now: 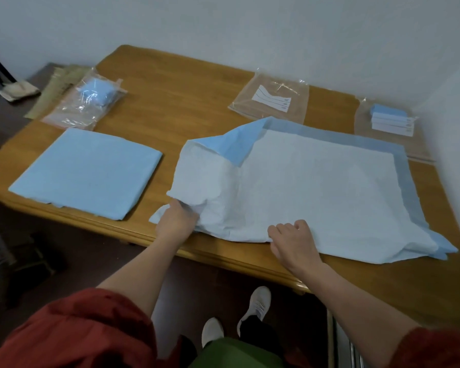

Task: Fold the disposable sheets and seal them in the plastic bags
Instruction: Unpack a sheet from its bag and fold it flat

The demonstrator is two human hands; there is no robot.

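Observation:
A large disposable sheet (316, 187), white with a blue border, lies spread over the right half of the wooden table (186, 107). Its left end is lifted and turned over toward the right. My left hand (176, 221) grips that raised left edge near the table's front. My right hand (294, 241) pinches the sheet's near edge, fingers curled on it. A stack of folded blue sheets (87, 172) lies flat at the front left. An empty plastic bag (272, 100) with a white label lies at the back.
A plastic bag holding a folded blue sheet (88, 102) lies at the back left. Another bag with small folded blue and white packs (391, 120) sits at the back right. White walls close the back and right. My feet stand under the table's front edge.

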